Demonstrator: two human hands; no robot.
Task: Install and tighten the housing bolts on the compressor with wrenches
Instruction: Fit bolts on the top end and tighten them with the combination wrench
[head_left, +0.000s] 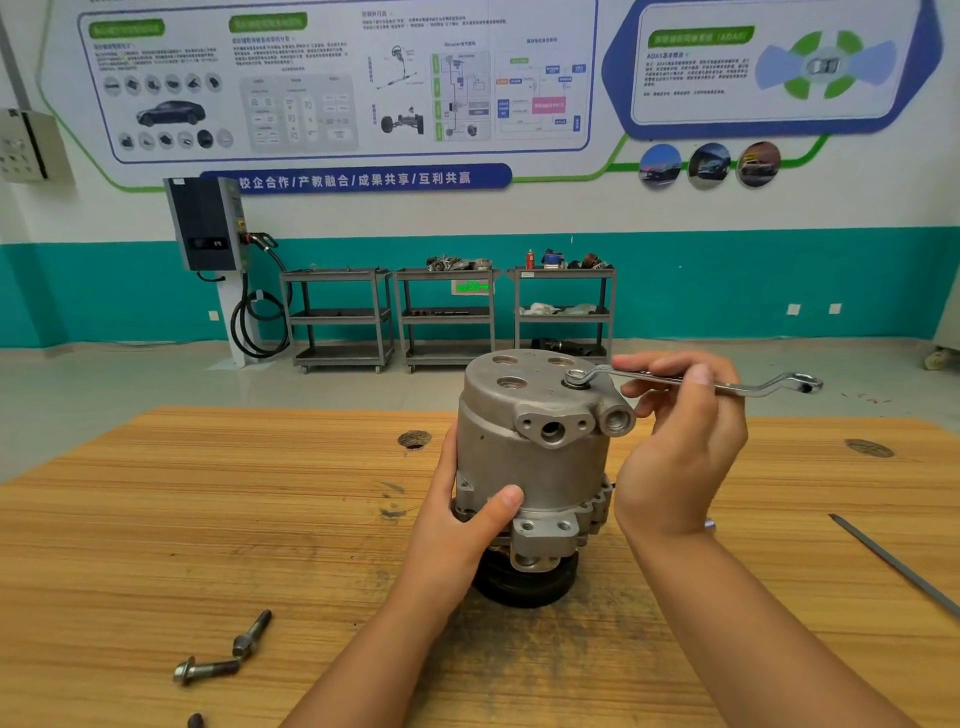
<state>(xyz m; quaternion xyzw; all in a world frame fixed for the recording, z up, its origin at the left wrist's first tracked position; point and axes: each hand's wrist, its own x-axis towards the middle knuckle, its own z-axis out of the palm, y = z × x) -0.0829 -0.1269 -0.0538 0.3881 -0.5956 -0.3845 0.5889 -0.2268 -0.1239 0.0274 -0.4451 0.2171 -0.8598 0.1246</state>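
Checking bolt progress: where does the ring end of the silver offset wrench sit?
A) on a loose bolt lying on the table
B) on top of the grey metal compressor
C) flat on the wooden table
B: the right hand holds the silver offset wrench with its ring end on the top face of the grey metal compressor.

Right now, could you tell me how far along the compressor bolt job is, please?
Done, apparently: one bolt sits in the top face of the compressor. In hand: the left hand grips its body while the right hand holds the wrench, ring over that bolt. Left: three other top recesses look empty, and loose bolts lie on the table.
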